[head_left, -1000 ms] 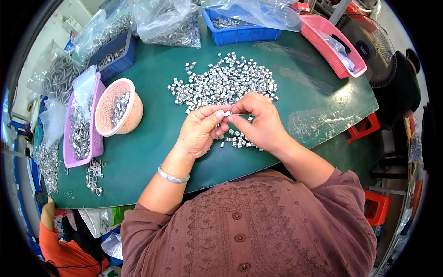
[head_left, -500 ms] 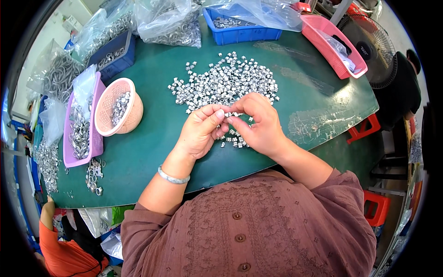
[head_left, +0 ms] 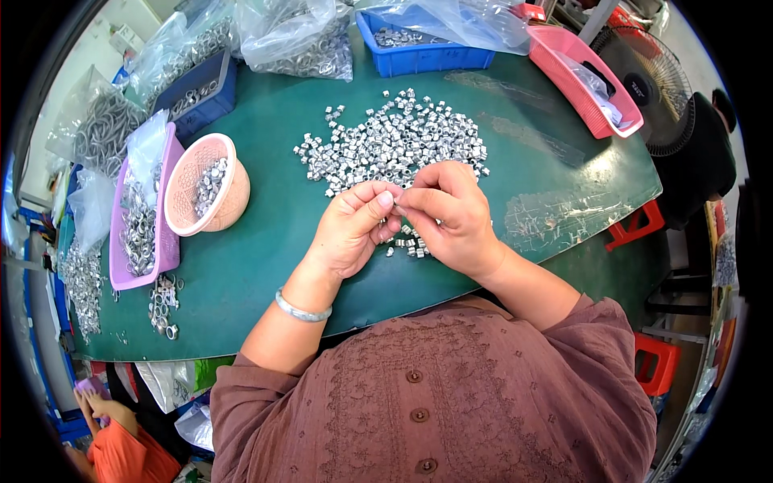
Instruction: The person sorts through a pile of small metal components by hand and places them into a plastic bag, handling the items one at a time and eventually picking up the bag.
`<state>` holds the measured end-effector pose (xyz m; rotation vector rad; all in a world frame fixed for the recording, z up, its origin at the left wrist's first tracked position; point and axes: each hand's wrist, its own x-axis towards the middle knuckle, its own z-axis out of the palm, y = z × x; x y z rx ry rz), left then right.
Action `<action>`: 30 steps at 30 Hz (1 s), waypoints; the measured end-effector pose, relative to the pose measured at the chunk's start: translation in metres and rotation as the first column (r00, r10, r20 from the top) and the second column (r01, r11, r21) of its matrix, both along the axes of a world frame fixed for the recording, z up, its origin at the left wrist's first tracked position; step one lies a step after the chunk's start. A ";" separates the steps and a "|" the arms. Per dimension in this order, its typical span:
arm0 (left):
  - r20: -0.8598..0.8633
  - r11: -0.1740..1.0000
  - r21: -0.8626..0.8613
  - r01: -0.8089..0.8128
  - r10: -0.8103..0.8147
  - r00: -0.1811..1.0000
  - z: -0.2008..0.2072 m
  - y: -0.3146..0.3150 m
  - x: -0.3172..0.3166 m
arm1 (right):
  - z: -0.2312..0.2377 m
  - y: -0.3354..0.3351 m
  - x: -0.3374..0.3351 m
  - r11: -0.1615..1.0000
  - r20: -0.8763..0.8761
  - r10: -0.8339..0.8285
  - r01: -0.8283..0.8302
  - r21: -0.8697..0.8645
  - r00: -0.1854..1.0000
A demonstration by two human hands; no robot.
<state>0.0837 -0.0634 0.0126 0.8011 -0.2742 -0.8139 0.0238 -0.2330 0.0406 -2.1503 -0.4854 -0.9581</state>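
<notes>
L hand point(head_left: 350, 229), mid-frame, w/ thumb & index tips pinched tog.; R hand point(head_left: 452, 216) just right of it, also pinched, tips touching the L's. Both seem clamped on one small silver metal piece point(head_left: 397, 202), mostly hidden, so can't tell which way it faces. Two-handed fingertip grip prob. b/c the pc is tiny: one side steadies, other works it. Hands sit right at the lower edge of the loose heap of small silver metal pieces point(head_left: 390, 145), upper centre, prob. so pcs stay in easy reach. A few strays point(head_left: 415, 243) lie under/below the R hand on the green tabletop point(head_left: 250, 266).

Peach round perforated plastic basket point(head_left: 232, 200), left of centre, tipped w/ its mouth toward upper left, silver bits inside; lilac oblong plastic basket point(head_left: 168, 251) next to it, far left. Both prob. set aside to leave working space.

Vs. half a sec ago: R index & thumb have closed up, gap btwn them narrower; L abt the same; heap unchanged. Lower left, co-worker in orange top point(head_left: 133, 457) has drawn arm back from table edge, now w/ a purple item point(head_left: 95, 388).
</notes>
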 end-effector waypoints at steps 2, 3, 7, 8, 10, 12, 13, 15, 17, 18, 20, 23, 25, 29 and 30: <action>0.002 1.000 -0.003 -0.002 0.002 1.000 -0.001 0.000 0.000 | 0.000 0.000 0.000 1.000 0.001 0.006 -0.006 -0.004 1.000; -0.004 1.000 -0.005 -0.002 0.002 1.000 -0.001 0.000 0.001 | 0.000 0.000 0.001 1.000 0.001 0.007 -0.007 -0.003 1.000; -0.001 1.000 0.009 -0.010 0.010 1.000 -0.002 0.000 0.000 | 0.001 0.000 0.002 0.999 -0.007 0.045 -0.045 -0.003 0.999; -0.001 1.000 0.009 -0.012 0.012 1.000 -0.002 -0.001 0.000 | 0.000 0.000 0.003 0.998 -0.017 0.057 -0.057 -0.009 0.998; 0.009 0.999 0.028 -0.028 0.028 1.000 -0.002 -0.001 -0.001 | 0.000 0.001 0.004 0.997 -0.037 0.073 -0.073 0.011 0.997; 0.012 0.999 0.029 -0.032 0.032 0.999 -0.001 -0.002 -0.002 | -0.001 0.000 0.004 0.996 -0.057 0.088 -0.087 0.031 0.994; 0.016 0.999 0.031 -0.036 0.035 0.999 -0.001 -0.002 -0.002 | -0.002 0.000 0.004 0.993 -0.077 0.110 -0.106 0.059 0.991; 0.023 0.999 0.013 -0.032 0.032 0.999 -0.001 0.000 -0.002 | -0.004 0.000 0.004 0.988 -0.095 0.135 -0.126 0.087 0.986; 0.023 1.000 -0.007 -0.021 0.021 1.000 0.000 -0.001 -0.001 | -0.005 -0.001 0.005 0.974 -0.127 0.164 -0.139 0.181 0.978; 0.015 1.000 -0.007 -0.026 0.026 1.000 0.000 -0.001 -0.001 | -0.005 -0.001 0.004 0.974 -0.129 0.162 -0.137 0.181 0.978; 0.008 0.999 -0.007 -0.037 0.037 0.999 0.000 0.000 -0.001 | -0.001 -0.001 0.002 0.970 -0.171 0.156 -0.119 0.210 0.973; 0.029 0.998 -0.066 0.017 -0.015 0.999 -0.001 0.001 0.001 | 0.000 -0.001 0.002 0.971 -0.148 0.161 -0.129 0.203 0.976; 0.008 0.998 -0.055 -0.006 0.006 1.000 -0.002 0.000 0.000 | 0.000 -0.001 0.002 0.973 -0.141 0.159 -0.131 0.190 0.977; -0.004 0.999 -0.032 -0.013 0.013 1.000 -0.002 0.000 0.000 | 0.000 -0.002 0.002 0.978 -0.133 0.148 -0.125 0.167 0.980; -0.007 1.000 -0.014 -0.026 0.026 1.000 -0.002 -0.001 -0.001 | 0.000 -0.002 0.002 0.978 -0.134 0.147 -0.124 0.167 0.980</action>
